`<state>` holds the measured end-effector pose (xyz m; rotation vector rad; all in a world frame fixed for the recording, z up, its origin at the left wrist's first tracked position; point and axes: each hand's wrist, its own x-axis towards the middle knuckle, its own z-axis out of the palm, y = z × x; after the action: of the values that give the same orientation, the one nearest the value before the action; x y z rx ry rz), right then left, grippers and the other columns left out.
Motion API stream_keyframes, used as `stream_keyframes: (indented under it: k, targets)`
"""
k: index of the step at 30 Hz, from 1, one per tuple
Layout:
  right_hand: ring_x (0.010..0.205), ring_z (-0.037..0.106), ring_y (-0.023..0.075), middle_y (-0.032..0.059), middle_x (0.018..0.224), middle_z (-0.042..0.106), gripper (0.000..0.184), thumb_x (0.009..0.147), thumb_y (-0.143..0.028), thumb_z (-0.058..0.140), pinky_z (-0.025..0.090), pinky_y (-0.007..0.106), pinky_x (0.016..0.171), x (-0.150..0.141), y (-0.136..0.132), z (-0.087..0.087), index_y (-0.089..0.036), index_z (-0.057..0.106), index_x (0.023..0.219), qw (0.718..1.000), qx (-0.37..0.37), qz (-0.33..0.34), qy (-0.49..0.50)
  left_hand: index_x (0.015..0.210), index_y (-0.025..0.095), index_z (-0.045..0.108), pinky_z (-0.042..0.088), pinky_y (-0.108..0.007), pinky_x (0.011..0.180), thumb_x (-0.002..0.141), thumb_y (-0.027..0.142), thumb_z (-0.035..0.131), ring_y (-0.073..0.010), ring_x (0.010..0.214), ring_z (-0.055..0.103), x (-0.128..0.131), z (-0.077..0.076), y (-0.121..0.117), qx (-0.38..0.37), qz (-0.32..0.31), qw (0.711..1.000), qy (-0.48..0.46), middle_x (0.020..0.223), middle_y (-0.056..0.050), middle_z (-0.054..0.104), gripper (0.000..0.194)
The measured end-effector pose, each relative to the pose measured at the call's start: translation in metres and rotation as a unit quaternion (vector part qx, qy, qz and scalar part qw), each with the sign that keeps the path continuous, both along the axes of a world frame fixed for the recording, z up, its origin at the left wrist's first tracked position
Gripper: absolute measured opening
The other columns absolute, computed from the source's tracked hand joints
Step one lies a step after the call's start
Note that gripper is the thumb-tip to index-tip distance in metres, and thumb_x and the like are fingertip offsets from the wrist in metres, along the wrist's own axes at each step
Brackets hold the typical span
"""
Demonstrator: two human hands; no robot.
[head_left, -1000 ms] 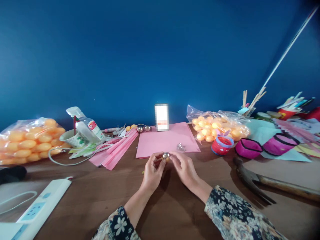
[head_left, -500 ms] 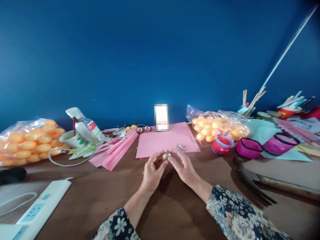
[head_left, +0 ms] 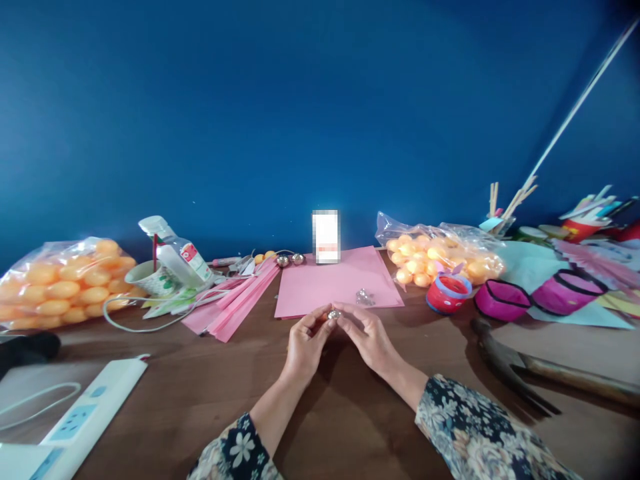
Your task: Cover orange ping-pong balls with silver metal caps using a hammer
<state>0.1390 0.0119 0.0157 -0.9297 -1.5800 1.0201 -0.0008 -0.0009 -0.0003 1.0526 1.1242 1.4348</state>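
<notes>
A small shiny silver ball (head_left: 334, 314), perhaps a bell, is pinched between both hands just in front of the pink paper. My left hand (head_left: 306, 341) grips it from the left with thumb and fingers, and my right hand (head_left: 369, 338) holds its right side with thumb and fingertips. The fingers hide part of it. Beyond the hands lies the stack of pink paper (head_left: 320, 287). On its right part sits a little cluster of silvery pieces (head_left: 365, 297), too small to name. Two larger silver balls (head_left: 290, 260) rest by the paper's back left corner.
Left are a bag of orange balls (head_left: 65, 287), a paper cup (head_left: 150, 277), a bottle (head_left: 187, 257), pink strips (head_left: 235, 300) and a power strip (head_left: 95, 407). Right are another ball bag (head_left: 425, 257), a red tub (head_left: 449, 293), magenta fabric rings (head_left: 503, 299) and a hammer (head_left: 515, 367).
The whole view has shifted slightly, so things appear a little further right. Both hands stay together on the silver ball, with the fingers closed a little more around it.
</notes>
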Motion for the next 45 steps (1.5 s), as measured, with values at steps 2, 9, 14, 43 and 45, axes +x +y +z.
stream_keyframes:
  k: [2, 9, 14, 43, 45]
  targets:
    - [0.103, 0.060, 0.0217, 0.0072, 0.106, 0.067, 0.024, 0.082, -0.031, 0.056, 0.046, 0.038, 0.093, 0.000, 0.000, 0.001, -0.019, 0.064, 0.102, 1.000, -0.001, -0.003, -0.005, 0.100, 0.015, 0.066, 0.050, -0.037, 0.084, 0.066, 0.032, 0.071, -0.0216, 0.087, 0.065, 0.000, 0.000, 0.000, 0.003, 0.005, 1.000, 0.016, 0.093, -0.009, 0.071, 0.039]
    - [0.092, 0.064, 0.0201, 0.0070, 0.097, 0.069, 0.026, 0.081, -0.035, 0.056, 0.053, 0.032, 0.081, -0.002, 0.000, 0.002, -0.018, 0.061, 0.100, 0.999, -0.012, -0.009, 0.032, 0.106, 0.019, 0.062, 0.052, -0.032, 0.079, 0.071, 0.034, 0.066, -0.0200, 0.089, 0.064, 0.004, 0.005, -0.005, 0.045, -0.001, 0.996, 0.077, 0.107, -0.009, 0.063, 0.039]
    - [0.084, 0.066, 0.0196, 0.0059, 0.093, 0.070, 0.024, 0.083, -0.035, 0.054, 0.055, 0.031, 0.075, 0.000, -0.002, 0.003, -0.019, 0.064, 0.097, 0.999, -0.023, 0.012, 0.035, 0.102, 0.020, 0.065, 0.052, -0.030, 0.076, 0.073, 0.035, 0.064, -0.0195, 0.090, 0.062, 0.003, 0.003, -0.006, 0.071, 0.002, 0.991, 0.118, 0.108, -0.009, 0.059, 0.033]
    - [0.101, 0.062, 0.0224, 0.0078, 0.107, 0.068, 0.029, 0.083, -0.036, 0.054, 0.048, 0.038, 0.091, -0.001, 0.003, -0.007, -0.018, 0.065, 0.104, 0.999, -0.018, -0.009, 0.026, 0.101, 0.016, 0.062, 0.052, -0.035, 0.080, 0.074, 0.034, 0.063, -0.0214, 0.087, 0.066, 0.004, 0.002, -0.004, 0.042, -0.010, 0.997, 0.071, 0.101, -0.009, 0.068, 0.033]
    - [0.102, 0.061, 0.0210, 0.0073, 0.109, 0.066, 0.030, 0.085, -0.035, 0.052, 0.049, 0.035, 0.089, -0.001, 0.001, -0.005, -0.019, 0.062, 0.108, 1.000, -0.013, -0.007, 0.020, 0.102, 0.016, 0.060, 0.053, -0.034, 0.075, 0.075, 0.036, 0.062, -0.0209, 0.084, 0.066, 0.004, 0.003, -0.006, 0.034, -0.009, 0.997, 0.067, 0.098, -0.009, 0.068, 0.034]
